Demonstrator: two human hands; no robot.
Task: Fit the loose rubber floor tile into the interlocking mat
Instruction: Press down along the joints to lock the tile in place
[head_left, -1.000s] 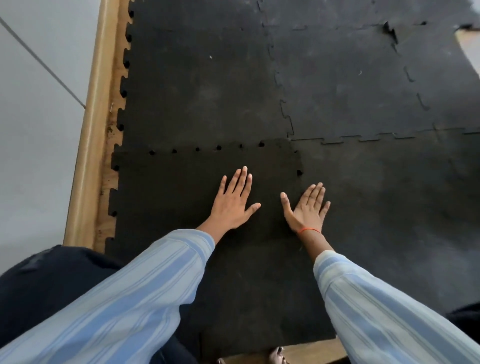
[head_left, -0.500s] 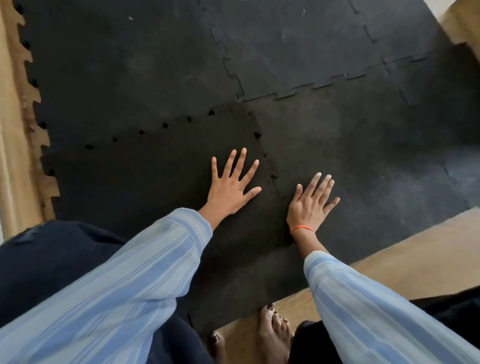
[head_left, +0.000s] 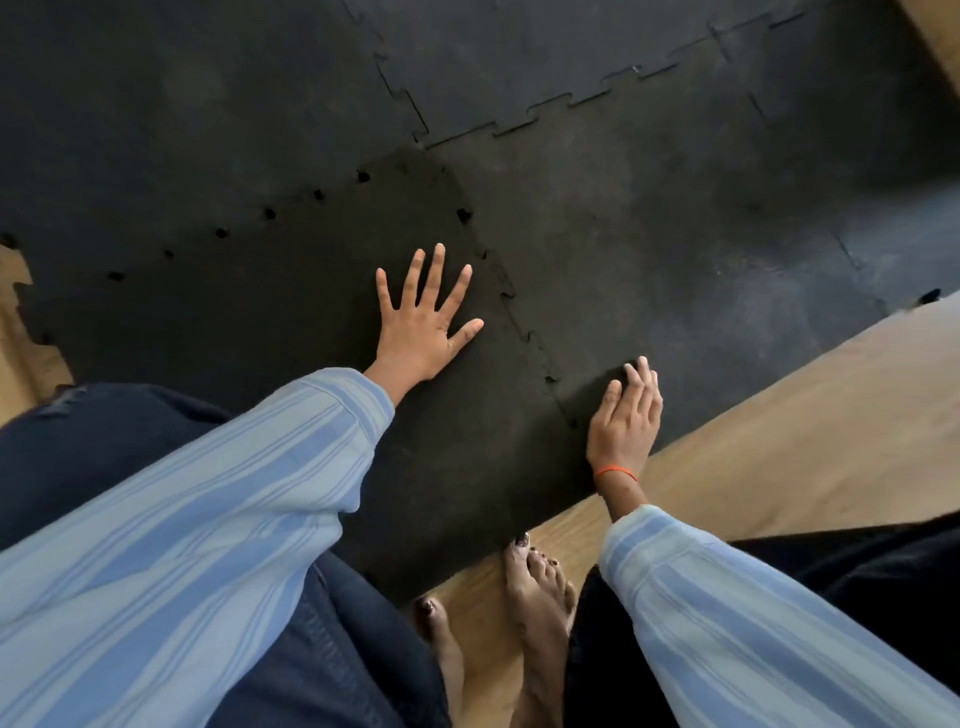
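Observation:
The loose black rubber tile (head_left: 291, 312) lies flat at the near left corner of the black interlocking mat (head_left: 675, 218). Small gaps show along its far seam and its right seam. My left hand (head_left: 423, 325) rests flat on the tile with fingers spread. My right hand (head_left: 626, 421) presses fingers-down on the neighbouring tile just right of the toothed seam, near the mat's front edge, fingers together, holding nothing.
Bare wooden floor (head_left: 805, 415) runs along the mat's near edge and at the far left (head_left: 21, 332). My bare feet (head_left: 540, 587) stand on the wood just in front of the tile. My knees in dark trousers fill the lower corners.
The view has swung right and closer. My right hand has slid back along the seam toward the mat's front edge and drawn its fingers together. My left hand stays spread on the tile.

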